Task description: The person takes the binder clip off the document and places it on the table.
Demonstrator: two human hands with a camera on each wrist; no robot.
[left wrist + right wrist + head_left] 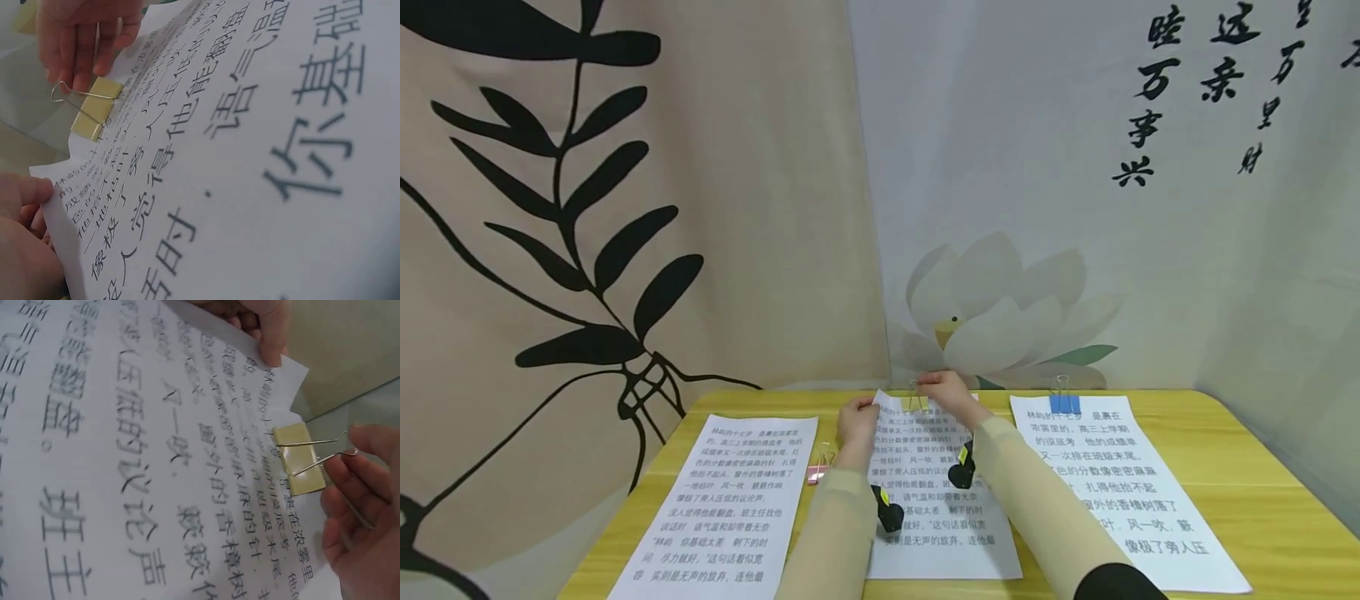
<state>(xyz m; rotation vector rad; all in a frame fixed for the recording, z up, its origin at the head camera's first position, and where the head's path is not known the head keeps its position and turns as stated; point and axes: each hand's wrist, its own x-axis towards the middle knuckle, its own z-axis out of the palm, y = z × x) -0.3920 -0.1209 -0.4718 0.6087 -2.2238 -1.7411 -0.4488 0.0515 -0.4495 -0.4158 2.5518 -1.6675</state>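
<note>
A printed sheet of paper (940, 517) lies in the middle of the table, with a yellow binder clip (916, 403) on its top edge. My left hand (857, 427) pinches the sheet's upper left corner between thumb and fingers, lifting it slightly. At the clip's wire handles is my right hand (953, 395), its thumb and fingertips on their ends. The right wrist view shows the yellow clip (300, 459) biting the paper's edge, thumb on one side of the handles and fingers behind. Part of the left hand's fingers is hidden behind the paper (250, 162).
To the left lies another printed sheet (722, 500), with a pink binder clip (816, 475) beside it. On the right, a third sheet (1150, 508) carries a blue binder clip (1065, 404) at its top. Behind the yellow wooden table (1262, 467) hangs a patterned curtain (775, 208).
</note>
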